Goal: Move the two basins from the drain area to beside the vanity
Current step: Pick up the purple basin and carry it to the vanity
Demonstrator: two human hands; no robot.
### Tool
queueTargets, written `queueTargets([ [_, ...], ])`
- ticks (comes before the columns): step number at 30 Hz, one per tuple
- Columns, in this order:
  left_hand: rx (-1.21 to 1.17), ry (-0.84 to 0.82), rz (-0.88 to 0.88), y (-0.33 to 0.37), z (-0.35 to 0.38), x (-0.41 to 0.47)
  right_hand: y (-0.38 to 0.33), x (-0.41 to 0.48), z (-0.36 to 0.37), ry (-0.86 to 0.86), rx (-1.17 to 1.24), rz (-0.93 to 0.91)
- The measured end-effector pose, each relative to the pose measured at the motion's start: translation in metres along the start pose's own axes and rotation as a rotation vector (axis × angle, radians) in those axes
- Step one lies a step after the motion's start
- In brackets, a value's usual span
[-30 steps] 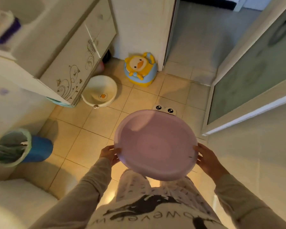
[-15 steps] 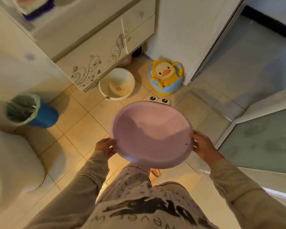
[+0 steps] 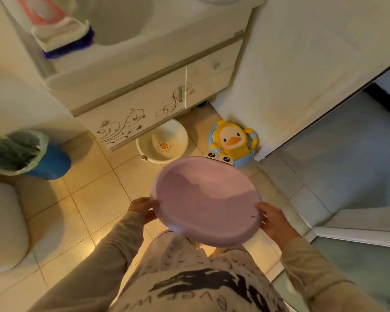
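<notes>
I hold a large pink basin point(image 3: 206, 200) in the air at waist height, its rim topped by a pair of cartoon eyes on the far edge. My left hand point(image 3: 143, 209) grips its left rim and my right hand point(image 3: 271, 221) grips its right rim. A smaller white basin point(image 3: 162, 141) with an orange duck print sits on the tiled floor against the foot of the vanity point(image 3: 144, 104), partly under the cabinet edge. The pink basin hangs just in front of the white one.
A yellow and blue duck potty point(image 3: 233, 140) stands in the corner right of the white basin. A blue bin point(image 3: 29, 154) with a green liner sits at the left, a toilet point(image 3: 2, 224) at the lower left. An open doorway point(image 3: 338, 158) lies at the right.
The view has swung left and closer to the vanity. The pink basin stays in both hands and now sits nearer the white basin and the duck potty.
</notes>
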State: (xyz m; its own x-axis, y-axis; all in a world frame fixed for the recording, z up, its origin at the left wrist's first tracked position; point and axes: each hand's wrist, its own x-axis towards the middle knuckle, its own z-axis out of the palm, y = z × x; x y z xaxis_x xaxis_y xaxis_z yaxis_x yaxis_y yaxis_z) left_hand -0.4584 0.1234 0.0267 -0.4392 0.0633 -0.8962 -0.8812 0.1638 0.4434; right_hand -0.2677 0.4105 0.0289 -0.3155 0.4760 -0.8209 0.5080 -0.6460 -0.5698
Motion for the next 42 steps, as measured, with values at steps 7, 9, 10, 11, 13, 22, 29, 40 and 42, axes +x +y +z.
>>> queueTargets([
  [7,-0.146,0.086,-0.020,0.029,0.021,0.024,-0.069,0.052,0.028,-0.116,-0.146,0.003],
  [9,-0.205,0.119,-0.046,0.030,0.029,0.033,-0.088,0.076,0.037,-0.152,-0.211,0.009],
  [10,-0.239,0.149,-0.059,0.030,0.035,0.037,-0.097,0.089,0.042,-0.179,-0.255,0.021],
  [11,-0.255,0.166,-0.071,0.031,0.040,0.038,-0.103,0.099,0.045,-0.188,-0.278,0.032],
  [13,-0.298,0.216,-0.107,0.031,0.051,0.040,-0.120,0.122,0.053,-0.216,-0.371,0.055],
  [22,-0.548,0.309,-0.248,0.030,0.107,0.073,-0.196,0.214,0.099,-0.297,-0.713,0.117],
  [29,-0.583,0.296,-0.341,0.006,0.120,0.164,-0.190,0.311,0.144,-0.262,-0.891,0.115],
  [40,-0.496,0.178,-0.249,0.003,0.070,0.388,-0.093,0.514,0.264,-0.296,-1.032,-0.114],
  [42,-0.462,0.176,-0.189,0.015,0.056,0.427,-0.086,0.548,0.302,-0.306,-1.017,-0.168],
])
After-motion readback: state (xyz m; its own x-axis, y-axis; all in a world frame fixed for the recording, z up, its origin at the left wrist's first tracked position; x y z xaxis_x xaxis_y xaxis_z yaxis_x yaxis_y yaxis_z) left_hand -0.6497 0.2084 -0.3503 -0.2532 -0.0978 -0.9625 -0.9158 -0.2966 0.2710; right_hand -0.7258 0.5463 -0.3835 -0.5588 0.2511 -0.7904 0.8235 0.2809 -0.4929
